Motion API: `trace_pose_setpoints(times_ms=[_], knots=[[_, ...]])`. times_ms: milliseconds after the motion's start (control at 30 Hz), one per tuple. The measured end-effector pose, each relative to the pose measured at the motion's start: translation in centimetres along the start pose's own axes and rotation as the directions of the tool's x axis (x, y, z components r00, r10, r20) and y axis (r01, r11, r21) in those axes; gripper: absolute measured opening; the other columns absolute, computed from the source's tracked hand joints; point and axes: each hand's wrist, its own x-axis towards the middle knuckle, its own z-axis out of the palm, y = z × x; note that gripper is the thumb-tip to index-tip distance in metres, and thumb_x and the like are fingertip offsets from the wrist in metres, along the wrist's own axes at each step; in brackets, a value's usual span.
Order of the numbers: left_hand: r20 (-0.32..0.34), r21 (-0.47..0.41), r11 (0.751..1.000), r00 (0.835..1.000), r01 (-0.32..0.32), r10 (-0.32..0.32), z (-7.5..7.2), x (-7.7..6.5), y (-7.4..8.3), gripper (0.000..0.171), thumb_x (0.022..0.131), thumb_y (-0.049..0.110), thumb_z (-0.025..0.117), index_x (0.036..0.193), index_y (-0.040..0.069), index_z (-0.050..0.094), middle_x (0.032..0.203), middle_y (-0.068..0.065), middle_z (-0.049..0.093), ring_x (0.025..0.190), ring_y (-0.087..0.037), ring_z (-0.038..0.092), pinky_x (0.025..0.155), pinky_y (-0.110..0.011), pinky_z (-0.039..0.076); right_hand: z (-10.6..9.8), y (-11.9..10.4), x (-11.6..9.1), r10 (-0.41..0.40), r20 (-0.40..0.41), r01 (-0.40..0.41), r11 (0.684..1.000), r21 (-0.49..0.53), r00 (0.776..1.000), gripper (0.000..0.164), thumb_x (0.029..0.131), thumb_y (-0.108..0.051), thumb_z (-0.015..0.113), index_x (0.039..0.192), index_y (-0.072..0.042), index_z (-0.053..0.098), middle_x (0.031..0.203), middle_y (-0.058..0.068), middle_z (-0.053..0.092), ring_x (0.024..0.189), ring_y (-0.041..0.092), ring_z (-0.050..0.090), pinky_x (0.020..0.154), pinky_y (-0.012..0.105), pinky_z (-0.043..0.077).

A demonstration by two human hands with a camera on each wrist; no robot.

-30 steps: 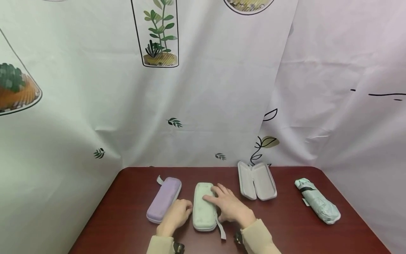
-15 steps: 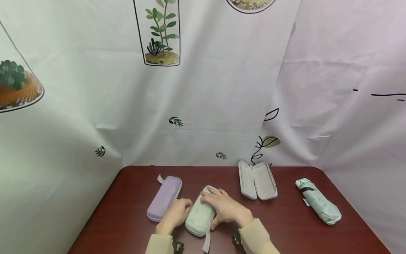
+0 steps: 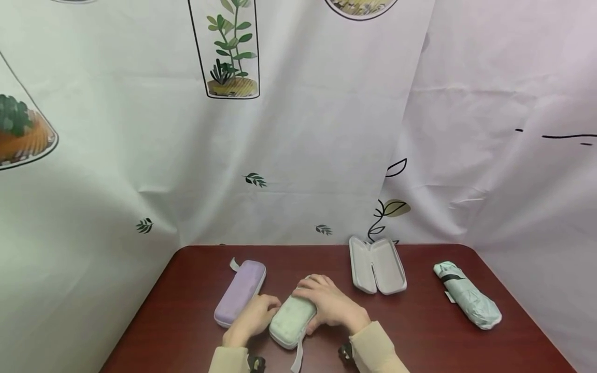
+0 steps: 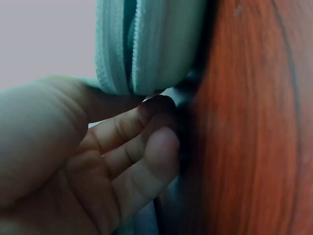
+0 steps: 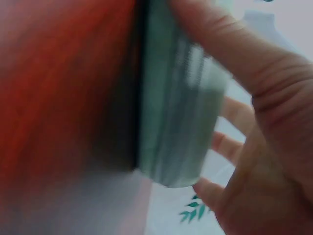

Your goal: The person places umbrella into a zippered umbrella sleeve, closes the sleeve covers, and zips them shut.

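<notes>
A pale green zip case (image 3: 293, 322) lies slanted on the table between both hands, its grey strap (image 3: 297, 358) hanging off the near end. My right hand (image 3: 332, 304) grips it from the right, fingers over the far end and thumb along the near side. Against its left side is my left hand (image 3: 257, 315), thumb and curled fingers pinching at the zipper edge; the zipper pull itself is hidden. In the left wrist view, a dark gap shows between the two zipper tapes (image 4: 139, 46), ending right at the left fingertips (image 4: 164, 147).
Left of the left hand lies a closed purple zip case (image 3: 240, 293). A white case (image 3: 389, 267) stands spread open at the back right. Farther right is a folded mint umbrella (image 3: 468, 296) with a black band. Patterned cloth (image 3: 289, 155) hangs behind the dark red table (image 3: 177, 305).
The green case has turned clockwise, its near end swinging left and toward me. My right hand has closed further over its far end. The left hand has stayed nearly in place.
</notes>
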Motion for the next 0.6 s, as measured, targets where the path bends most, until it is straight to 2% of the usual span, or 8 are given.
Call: trace_pose_setpoints(times_ms=[133,300,500,600], knots=[[0.025,-0.016,1.000,1.000,0.019,-0.019,-0.2,-0.2,0.0,0.011,0.090,0.006,0.065,0.087,0.014,0.072,0.084,0.005,0.067,0.075,-0.007,0.057,0.067,-0.031,0.048,-0.5,-0.1,-0.1,0.037,-0.004,-0.037,0.999,0.002,0.999,0.082,0.052,-0.047,0.090,0.127,-0.029,0.062,0.129,-0.008,0.054,0.122,0.020,0.043,0.106,0.047,0.030],[0.009,-0.033,0.999,1.000,-0.001,0.002,-0.4,-0.4,0.1,0.011,0.089,0.004,0.065,0.086,0.013,0.071,0.082,0.005,0.066,0.070,-0.006,0.054,0.064,-0.029,0.046,-0.6,0.0,-0.1,0.047,-0.024,-0.048,0.998,-0.031,0.999,0.080,0.051,-0.050,0.090,0.124,-0.029,0.064,0.122,-0.011,0.056,0.115,0.016,0.045,0.106,0.049,0.030],[0.050,-0.107,0.993,0.998,0.053,-0.047,-0.6,-0.8,0.2,0.014,0.091,-0.001,0.060,0.086,0.009,0.069,0.064,0.005,0.055,0.042,-0.004,0.048,0.045,-0.026,0.043,-0.8,0.0,0.0,0.108,-0.030,-0.109,0.994,-0.030,0.994,0.078,0.052,-0.052,0.090,0.123,-0.029,0.065,0.120,-0.011,0.057,0.113,0.017,0.045,0.104,0.054,0.030],[0.051,-0.117,0.991,0.997,0.063,-0.058,-0.7,-1.1,0.3,0.015,0.091,-0.003,0.058,0.085,0.008,0.067,0.061,0.005,0.052,0.039,-0.004,0.046,0.042,-0.026,0.042,-0.8,0.0,-0.1,0.126,-0.044,-0.128,0.991,-0.036,0.991,0.079,0.052,-0.053,0.089,0.123,-0.027,0.066,0.120,-0.009,0.058,0.112,0.018,0.045,0.102,0.055,0.031]])
